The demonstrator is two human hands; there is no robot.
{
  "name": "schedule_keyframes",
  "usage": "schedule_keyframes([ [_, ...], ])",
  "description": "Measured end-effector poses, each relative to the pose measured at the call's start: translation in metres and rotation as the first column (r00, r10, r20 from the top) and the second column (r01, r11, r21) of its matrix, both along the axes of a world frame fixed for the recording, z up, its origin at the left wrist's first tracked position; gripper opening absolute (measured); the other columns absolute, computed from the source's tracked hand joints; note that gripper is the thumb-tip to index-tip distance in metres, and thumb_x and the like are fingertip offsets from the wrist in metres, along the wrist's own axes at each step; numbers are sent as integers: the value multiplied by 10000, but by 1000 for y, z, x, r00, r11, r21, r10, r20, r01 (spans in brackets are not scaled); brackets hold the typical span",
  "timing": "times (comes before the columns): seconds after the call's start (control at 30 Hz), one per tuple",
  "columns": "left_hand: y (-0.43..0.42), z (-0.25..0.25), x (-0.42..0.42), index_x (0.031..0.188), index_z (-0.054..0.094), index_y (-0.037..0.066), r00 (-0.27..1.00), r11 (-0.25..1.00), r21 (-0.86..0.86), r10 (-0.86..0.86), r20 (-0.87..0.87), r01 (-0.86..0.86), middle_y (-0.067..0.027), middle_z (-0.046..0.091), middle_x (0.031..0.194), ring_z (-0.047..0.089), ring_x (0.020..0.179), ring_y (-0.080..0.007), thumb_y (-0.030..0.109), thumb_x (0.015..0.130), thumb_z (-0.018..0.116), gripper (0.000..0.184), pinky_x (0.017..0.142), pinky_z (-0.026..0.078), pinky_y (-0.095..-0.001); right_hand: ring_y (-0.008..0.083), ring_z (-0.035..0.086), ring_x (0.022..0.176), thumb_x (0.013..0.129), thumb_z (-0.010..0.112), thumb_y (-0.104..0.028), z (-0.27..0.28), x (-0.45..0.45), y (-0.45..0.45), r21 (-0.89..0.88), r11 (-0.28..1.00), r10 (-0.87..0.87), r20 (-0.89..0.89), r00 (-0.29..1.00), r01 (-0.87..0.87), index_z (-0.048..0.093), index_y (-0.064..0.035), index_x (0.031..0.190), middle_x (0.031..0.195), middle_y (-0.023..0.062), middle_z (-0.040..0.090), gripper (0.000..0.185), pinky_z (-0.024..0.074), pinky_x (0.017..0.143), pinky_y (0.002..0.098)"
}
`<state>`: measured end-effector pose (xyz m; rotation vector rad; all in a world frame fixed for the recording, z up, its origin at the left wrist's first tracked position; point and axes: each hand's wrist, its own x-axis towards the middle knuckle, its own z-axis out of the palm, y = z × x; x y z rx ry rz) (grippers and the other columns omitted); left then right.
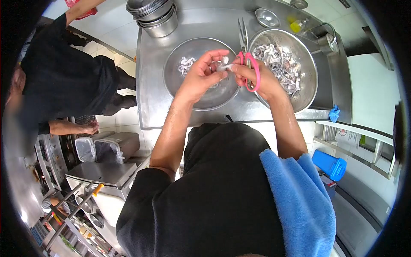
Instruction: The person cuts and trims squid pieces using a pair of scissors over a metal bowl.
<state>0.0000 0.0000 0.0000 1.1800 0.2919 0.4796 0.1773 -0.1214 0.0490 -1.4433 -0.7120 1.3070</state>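
Above a wide metal bowl (175, 88), my left hand (201, 77) pinches one end of a small pale piece of seafood (223, 66). Opposite it, my right hand (263, 79) grips pink-handled scissors (251, 73), whose blades point away from me, and its fingertips meet the same pale piece. A few whitish strips (186, 65) lie in the bowl under my hands. To the right, a larger perforated metal bowl (310, 92) holds many grey and white seafood pieces (280, 64).
Stacked metal pots (160, 23) stand at the counter's back left. A small metal dish (267, 18), a yellow bottle (296, 26) and a faucet (327, 40) are at the back right. A blue cloth (334, 113) lies at the right edge. Another person (72, 77) stands at the left.
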Motion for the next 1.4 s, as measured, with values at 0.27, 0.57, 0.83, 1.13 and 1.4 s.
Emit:
schedule_keyframes([
  [0.27,5,8,6,1340,641,72,934,900,396,285,-216,-183,-36,617,1216,618,905,-99,-55,897,696,464,808,535,-257,93,569,645,938,756,-269,-18,5,-1,8,1000,-16,0,1000,16,703,-31,1025,739,-9,617,258,418,588,251],
  [0.57,7,-3,9,1127,695,33,908,561,828,341,-244,12,-80,660,1086,620,840,-132,-19,863,682,270,776,525,-290,88,547,632,943,746,-242,-47,3,-2,-48,998,-34,-22,999,33,700,-44,976,705,-23,577,205,404,579,256],
  [0.83,3,-28,8,1160,658,38,939,966,229,-37,-343,122,16,639,992,547,806,-60,73,944,730,230,726,478,-247,90,564,625,923,752,-309,-44,11,-4,-29,1000,-11,-10,1000,10,727,-43,991,696,-12,610,276,403,573,252],
  [1.13,6,-28,7,1217,680,12,968,998,61,38,-250,-23,-32,688,941,656,797,-97,85,1037,639,199,721,557,-263,112,540,615,935,716,-299,-39,16,-6,-52,998,44,26,999,-43,669,-44,950,673,-2,580,259,376,588,275],
  [1.4,9,-37,13,1191,615,-17,981,940,-294,134,-139,-170,-136,661,1112,723,907,-260,24,1018,424,261,801,616,-376,118,547,599,939,726,-261,-55,14,-7,-83,996,37,-8,999,-38,670,-36,908,663,2,576,235,388,586,284],
])
